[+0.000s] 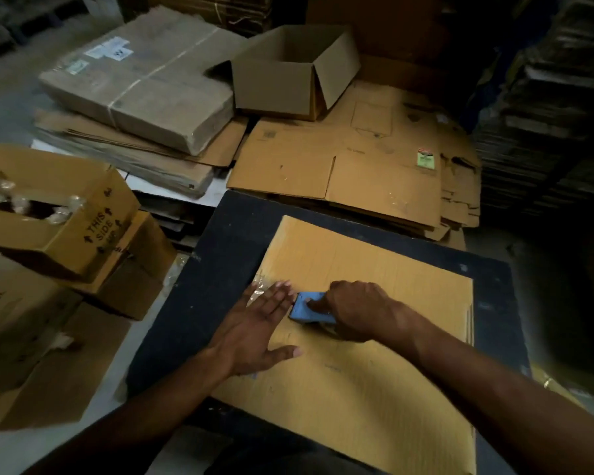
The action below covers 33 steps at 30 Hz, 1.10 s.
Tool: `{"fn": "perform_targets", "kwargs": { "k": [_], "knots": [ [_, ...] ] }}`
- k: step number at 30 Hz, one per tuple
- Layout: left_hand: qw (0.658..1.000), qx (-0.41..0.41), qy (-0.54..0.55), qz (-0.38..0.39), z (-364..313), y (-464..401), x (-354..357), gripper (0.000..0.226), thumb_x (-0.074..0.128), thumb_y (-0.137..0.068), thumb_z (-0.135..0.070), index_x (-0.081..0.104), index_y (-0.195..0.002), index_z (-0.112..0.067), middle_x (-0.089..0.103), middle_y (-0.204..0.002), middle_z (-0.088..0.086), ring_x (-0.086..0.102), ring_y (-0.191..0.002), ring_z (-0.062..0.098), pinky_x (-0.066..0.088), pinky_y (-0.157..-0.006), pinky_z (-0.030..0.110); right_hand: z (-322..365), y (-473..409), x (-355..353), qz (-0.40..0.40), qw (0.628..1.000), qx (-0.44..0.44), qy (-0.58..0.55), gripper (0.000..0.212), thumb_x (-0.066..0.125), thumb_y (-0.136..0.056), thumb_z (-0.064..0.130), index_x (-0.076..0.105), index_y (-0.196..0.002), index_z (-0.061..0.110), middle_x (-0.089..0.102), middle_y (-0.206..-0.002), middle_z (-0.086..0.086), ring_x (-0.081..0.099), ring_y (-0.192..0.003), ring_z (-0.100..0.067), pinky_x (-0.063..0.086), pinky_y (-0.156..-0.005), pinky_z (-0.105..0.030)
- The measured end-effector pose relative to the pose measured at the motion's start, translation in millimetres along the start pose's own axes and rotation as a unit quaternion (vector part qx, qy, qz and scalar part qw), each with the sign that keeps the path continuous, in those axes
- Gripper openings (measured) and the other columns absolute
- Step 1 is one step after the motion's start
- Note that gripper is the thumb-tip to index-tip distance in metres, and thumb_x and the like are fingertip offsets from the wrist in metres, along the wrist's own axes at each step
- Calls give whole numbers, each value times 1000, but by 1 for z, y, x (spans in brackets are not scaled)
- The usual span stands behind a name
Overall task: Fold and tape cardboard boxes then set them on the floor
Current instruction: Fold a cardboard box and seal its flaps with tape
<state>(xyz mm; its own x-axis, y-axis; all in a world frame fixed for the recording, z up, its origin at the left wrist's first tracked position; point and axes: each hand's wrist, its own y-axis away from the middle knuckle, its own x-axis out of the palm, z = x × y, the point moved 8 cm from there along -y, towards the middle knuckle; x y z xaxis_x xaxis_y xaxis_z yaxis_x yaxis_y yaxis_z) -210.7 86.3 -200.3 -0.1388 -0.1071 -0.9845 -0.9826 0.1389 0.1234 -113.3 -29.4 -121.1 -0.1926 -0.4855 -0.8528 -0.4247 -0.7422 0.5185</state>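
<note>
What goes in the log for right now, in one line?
step: taping | left hand: flat on box | right hand: holds blue tape dispenser | box on black table

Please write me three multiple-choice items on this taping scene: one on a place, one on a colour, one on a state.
1. Where does the box being taped lie?
A on the dark table
B on the floor
C on a shelf

2. What colour is the tape dispenser?
A red
B blue
C green

3. How is the left hand?
A a fist
B flat on the box
C gripping tape

Answers: 1 A, dark tabletop shows round the cardboard; 2 B, its body is blue; 3 B, straight fingers press beside the dispenser, which the right hand holds.
</note>
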Motion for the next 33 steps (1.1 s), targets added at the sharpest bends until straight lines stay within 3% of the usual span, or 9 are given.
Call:
{"fn": "perform_targets", "kwargs": {
  "k": [3, 7, 13, 20, 22, 25, 27, 30, 33],
  "knots": [
    [1000, -9, -1, 0, 1, 2, -2, 104, 20, -93, -88, 0, -165, -15, -7, -173, 2, -10, -159, 14, 1, -128, 49, -14, 9, 7, 38, 999, 19, -17, 68, 61, -98, 42, 30, -158, 41, 57, -130, -6, 63, -108, -29, 43, -72, -36],
    [1000, -13, 9, -6, -2, 2, 0, 105, 22, -93, -88, 1, -165, -14, -7, -173, 2, -7, -160, 15, 4, -127, 50, -23, 18, 15, 28, 999, 26, -25, 69, 63, -97, 41, 30, -158, 41, 59, -127, -5, 64, -103, -26, 48, -69, -36],
    [1000, -15, 7, 2, -4, 3, 3, 105, 22, -93, -88, 2, -165, -14, -7, -173, 2, -5, -160, 15, 1, -126, 49, -35, 43, 32, 46, 999, 30, -4, 74, 61, -99, 36, 20, -159, 46, 56, -128, -5, 63, -104, -25, 49, -72, -35],
    [1000, -24, -6, 10, -12, 2, 7, 112, 25, -90, -90, 12, -164, -7, 1, -173, 9, -1, -160, 21, 5, -126, 57, -49, 70, 47, 40, 998, 41, 14, 66, 58, -101, 42, 26, -159, 39, 57, -125, -6, 63, -103, -25, 55, -81, -36],
    [999, -31, -5, 35, -23, 0, 6, 118, 22, -86, -95, 4, -164, -7, -8, -173, 12, -8, -160, 26, 1, -125, 61, -47, 68, 47, 27, 999, 39, 15, 64, 58, -101, 40, 30, -158, 37, 57, -124, -6, 64, -101, -25, 53, -79, -35],
    [994, 16, 4, 108, -70, -12, 12, 121, 11, -80, -100, -27, -158, -16, -39, -164, 7, -32, -153, 26, -17, -121, 62, -48, 68, 43, 7, 999, 41, 14, 60, 58, -101, 40, 35, -157, 36, 59, -123, -7, 65, -101, -26, 51, -77, -35],
    [990, 35, 40, 128, -102, -20, 15, 125, 11, -77, -102, -32, -155, -15, -40, -163, 7, -33, -153, 23, -19, -122, 57, -45, 70, 43, 5, 999, 40, 14, 59, 57, -101, 40, 37, -156, 34, 59, -122, -8, 65, -101, -27, 49, -77, -36],
    [995, 18, 42, 93, -98, -20, 10, 113, 6, -82, -98, -23, -159, -20, -34, -166, 1, -28, -155, 20, -11, -126, 52, -48, 72, 44, -1, 999, 48, 1, 58, 55, -102, 44, 36, -156, 35, 59, -121, -7, 64, -99, -26, 52, -78, -37],
    [998, -62, 2, 25, -25, -8, 1, 110, 5, -84, -95, -9, -164, -21, -20, -171, 1, -17, -158, 22, -3, -127, 57, -49, 71, 45, 7, 998, 59, -19, 60, 58, -99, 44, 39, -155, 35, 59, -121, -7, 65, -100, -28, 51, -79, -37]
  ]
}}
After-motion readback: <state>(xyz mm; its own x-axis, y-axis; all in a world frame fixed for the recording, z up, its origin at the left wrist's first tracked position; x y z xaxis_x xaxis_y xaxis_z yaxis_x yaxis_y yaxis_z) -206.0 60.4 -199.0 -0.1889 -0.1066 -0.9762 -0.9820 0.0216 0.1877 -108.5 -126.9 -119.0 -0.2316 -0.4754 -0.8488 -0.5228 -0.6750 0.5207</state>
